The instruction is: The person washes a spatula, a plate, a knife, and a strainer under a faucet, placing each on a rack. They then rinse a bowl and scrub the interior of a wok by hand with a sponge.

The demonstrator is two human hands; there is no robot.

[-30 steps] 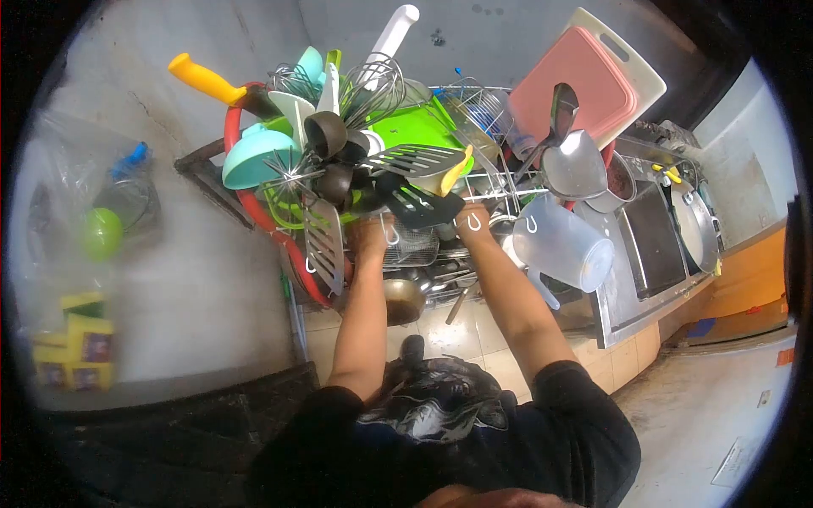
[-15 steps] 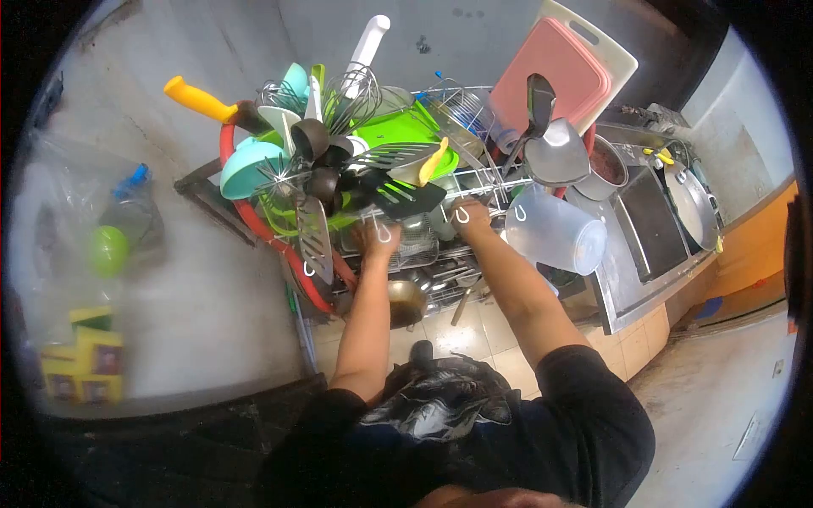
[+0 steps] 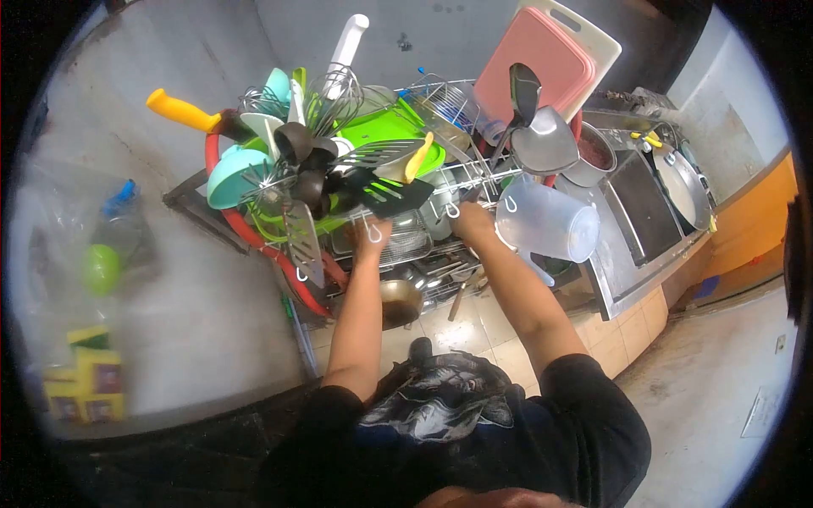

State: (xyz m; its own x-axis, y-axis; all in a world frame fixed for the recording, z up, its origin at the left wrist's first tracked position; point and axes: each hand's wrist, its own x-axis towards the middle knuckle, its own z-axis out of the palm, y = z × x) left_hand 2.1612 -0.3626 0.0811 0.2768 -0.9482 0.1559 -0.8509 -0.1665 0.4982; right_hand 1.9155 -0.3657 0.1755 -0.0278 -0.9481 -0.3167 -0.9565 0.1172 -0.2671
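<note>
Both hands are raised into the wire rack (image 3: pixel 474 182), below the black spatula (image 3: pixel 385 193). Left hand (image 3: pixel 371 234) and right hand (image 3: pixel 470 222) are seen from behind; grip cannot be told. Clear jug (image 3: pixel 546 224) sits just beside the right hand.

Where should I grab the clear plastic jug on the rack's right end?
Take the clear plastic jug by its handle, which sticks out on the near underside, coming from the person's side. The jug lies tilted, mouth to the right, close beside the right hand.
</note>
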